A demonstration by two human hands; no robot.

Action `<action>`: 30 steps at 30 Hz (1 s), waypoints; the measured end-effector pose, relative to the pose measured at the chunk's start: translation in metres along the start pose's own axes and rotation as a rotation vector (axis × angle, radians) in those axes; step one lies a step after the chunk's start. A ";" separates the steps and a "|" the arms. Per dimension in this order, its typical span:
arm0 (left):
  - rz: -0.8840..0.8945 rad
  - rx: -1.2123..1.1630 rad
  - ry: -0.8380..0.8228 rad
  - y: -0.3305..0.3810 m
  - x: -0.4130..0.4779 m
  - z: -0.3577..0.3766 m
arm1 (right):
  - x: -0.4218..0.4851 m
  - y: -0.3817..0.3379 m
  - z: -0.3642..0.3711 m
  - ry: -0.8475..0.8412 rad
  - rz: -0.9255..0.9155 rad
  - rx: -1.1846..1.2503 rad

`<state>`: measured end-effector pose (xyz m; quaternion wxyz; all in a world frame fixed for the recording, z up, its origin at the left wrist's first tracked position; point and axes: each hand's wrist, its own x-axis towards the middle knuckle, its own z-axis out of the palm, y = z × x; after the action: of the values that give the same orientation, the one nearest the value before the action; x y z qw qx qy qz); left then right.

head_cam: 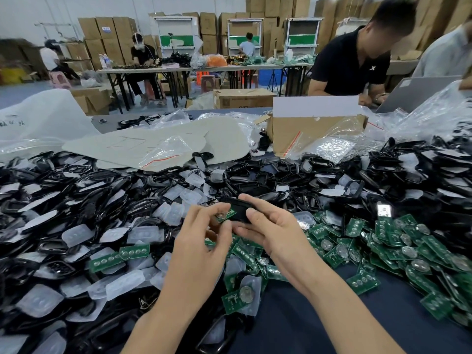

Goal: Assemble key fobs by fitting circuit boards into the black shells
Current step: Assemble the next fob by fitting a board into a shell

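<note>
**A:** Both hands are up over the heap, mid-table. The right hand (pixel 273 233) has its fingers curled round a black shell (pixel 240 210), holding it by the long edges, hollow side toward the other hand.

**B:** And the left hand (pixel 201 241) pinches a green circuit board (pixel 227 215) between thumb and fingertips, its far end right at the shell's mouth. Whether it's seated, I can't tell; the fingers cover the joint.

**A:** Both parts look very light. The shell reads as stiff moulded plastic with a glossy surface, so probably a bit slippery, and that edge grip suits it.

**B:** The board is thin, rigid and the fragile one. There's a round silver disc (pixel 220 215) on it, likely a coin cell. I'd hold it by the bare rim and stay off the disc and the domes.

**A:** Agreed. Press it in flat, because a tilted board could snag the shell wall.

**B:** More boards (pixel 398 241) are piled to the right, touching and overlapping, and loose shells (pixel 255 172) are heaped beyond the hands.

**A:** Translucent button pads (pixel 75 235) lie scattered on the left, soft-looking things, and the blue table (pixel 319 323) shows bare near the wrists.
</note>
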<state>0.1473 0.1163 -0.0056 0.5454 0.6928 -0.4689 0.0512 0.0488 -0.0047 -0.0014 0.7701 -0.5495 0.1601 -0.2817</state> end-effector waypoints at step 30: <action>-0.240 -0.308 0.176 0.002 0.003 0.000 | -0.007 0.002 0.011 -0.080 -0.046 -0.199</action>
<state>0.1471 0.1147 -0.0026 0.6858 0.6452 -0.3358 -0.0260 0.0498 0.0085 0.0001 0.7109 -0.6376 0.1436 -0.2597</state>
